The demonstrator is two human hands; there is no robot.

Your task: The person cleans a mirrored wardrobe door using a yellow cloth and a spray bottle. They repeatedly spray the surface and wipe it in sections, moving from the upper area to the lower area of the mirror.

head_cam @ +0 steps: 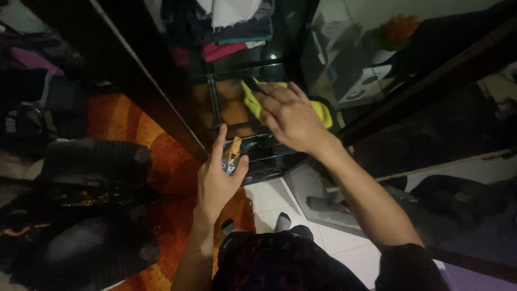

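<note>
A view from above onto a person's two bare hands working at a dark, glossy glass cabinet front [301, 59] in dim light. The right hand [288, 116] lies flat with fingers spread and extended, pressing a soft, crumpled yellow cloth [321, 111] against the shiny surface. The cloth's long axis runs from upper left to lower right; most of it is hidden under the palm, with only its two ends showing.

The left hand [215, 180] is curled around a small spray bottle [233, 153], thumb on one side and index finger raised straight beside it. The bottle stands roughly upright, its pale tan nozzle end pointing up and away toward the glass. Its lower body is covered by the fingers, so its full shape cannot be made out.

The glass reflects folded clothes [231, 27] in red, teal and white. Below lie white floor tiles [274, 194] and a shaggy orange rug [156, 156]. Dark bags or garments [81, 205] at left are too shadowed to identify. The person's toes in socks [284, 220] peek out below.
</note>
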